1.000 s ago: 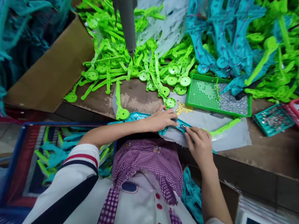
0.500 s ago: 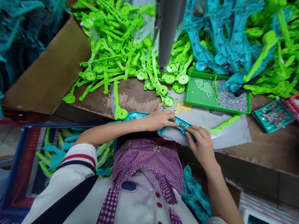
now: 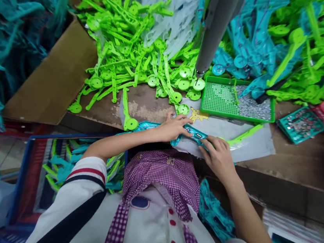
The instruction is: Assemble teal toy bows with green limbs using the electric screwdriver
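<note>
Both hands pinch a teal plastic piece at the desk's near edge: left hand at its nine o'clock, right hand at four o'clock, fingers closed on it.

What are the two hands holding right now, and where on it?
Both grip one teal plastic piece at the table edge: left hand on its left part, right hand on its right end.
</note>
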The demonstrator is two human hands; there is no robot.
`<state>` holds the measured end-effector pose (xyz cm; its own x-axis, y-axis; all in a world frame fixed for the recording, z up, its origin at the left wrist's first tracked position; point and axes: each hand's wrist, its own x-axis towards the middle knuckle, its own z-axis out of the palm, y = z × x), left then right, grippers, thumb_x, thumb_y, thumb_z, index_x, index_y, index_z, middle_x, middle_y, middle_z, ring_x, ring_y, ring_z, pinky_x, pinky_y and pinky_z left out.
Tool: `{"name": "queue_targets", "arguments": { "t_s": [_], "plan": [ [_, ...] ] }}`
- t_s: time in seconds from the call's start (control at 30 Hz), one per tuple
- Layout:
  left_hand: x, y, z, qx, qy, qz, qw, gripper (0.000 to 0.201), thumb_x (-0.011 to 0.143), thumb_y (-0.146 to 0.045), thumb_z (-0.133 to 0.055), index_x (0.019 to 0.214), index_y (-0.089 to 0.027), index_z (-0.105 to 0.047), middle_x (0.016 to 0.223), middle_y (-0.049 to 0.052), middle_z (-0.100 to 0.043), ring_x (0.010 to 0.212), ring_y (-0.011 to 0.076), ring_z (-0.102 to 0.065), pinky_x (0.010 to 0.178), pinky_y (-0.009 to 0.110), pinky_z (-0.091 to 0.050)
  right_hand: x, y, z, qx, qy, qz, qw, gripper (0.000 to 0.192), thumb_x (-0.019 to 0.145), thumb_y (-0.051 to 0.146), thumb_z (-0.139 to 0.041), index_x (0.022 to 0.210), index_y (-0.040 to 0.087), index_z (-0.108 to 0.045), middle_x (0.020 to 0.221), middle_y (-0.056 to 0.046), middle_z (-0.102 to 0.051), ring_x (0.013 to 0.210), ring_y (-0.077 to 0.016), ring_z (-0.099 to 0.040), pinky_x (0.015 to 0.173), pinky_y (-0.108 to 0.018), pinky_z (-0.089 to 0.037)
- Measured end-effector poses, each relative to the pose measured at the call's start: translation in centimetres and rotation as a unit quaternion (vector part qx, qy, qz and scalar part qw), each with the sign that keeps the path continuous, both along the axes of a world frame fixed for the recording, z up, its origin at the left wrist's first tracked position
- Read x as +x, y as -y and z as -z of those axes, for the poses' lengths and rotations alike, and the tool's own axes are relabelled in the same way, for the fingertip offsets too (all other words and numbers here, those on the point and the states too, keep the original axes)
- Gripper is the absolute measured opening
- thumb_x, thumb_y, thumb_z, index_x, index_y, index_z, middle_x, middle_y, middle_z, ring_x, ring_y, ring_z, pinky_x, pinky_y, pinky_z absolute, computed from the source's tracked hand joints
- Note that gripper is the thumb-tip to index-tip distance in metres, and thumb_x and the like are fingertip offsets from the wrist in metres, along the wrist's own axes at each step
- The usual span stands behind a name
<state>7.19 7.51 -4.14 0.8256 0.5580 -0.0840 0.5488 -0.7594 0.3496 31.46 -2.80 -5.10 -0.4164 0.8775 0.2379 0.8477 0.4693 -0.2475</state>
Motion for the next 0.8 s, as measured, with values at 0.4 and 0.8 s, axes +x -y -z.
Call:
{"name": "queue_targets", "arguments": {
  "t_s": [0.4,0.8],
  "plan": [
    [-0.1,0.3,0.2,0.0,0.003,0.004,1.0,0.059,0.09,-0.004,-0.045,0.129,-0.043,-0.066,0.159,0.002,-0.041,0.137,0.0291,-0.036,0.101,0.054,-0.028,-0.4,-0.1,-0.6,0.005,0.031,-0.002,1.0,0.025,0.099,0.035,-0.051,0.113,0.022,-0.068,0.117,-0.012,-0.069,0.11,-0.0272,-0.061,0.095,-0.044,-0.044],
    [0.1,0.6,-0.3,0.015,-0.005,0.0,1.0,0.052,0.091,-0.008,-0.049,0.126,-0.042,-0.068,0.16,0.002,-0.041,0.138,0.0312,-0.036,0.101,0.056,-0.029,-1.8,-0.4,-0.9,-0.018,-0.02,0.022,0.999,0.024,0.1,0.032,-0.05,0.114,0.022,-0.067,0.119,-0.01,-0.068,0.105,-0.0258,-0.063,0.095,-0.046,-0.041]
  ]
}}
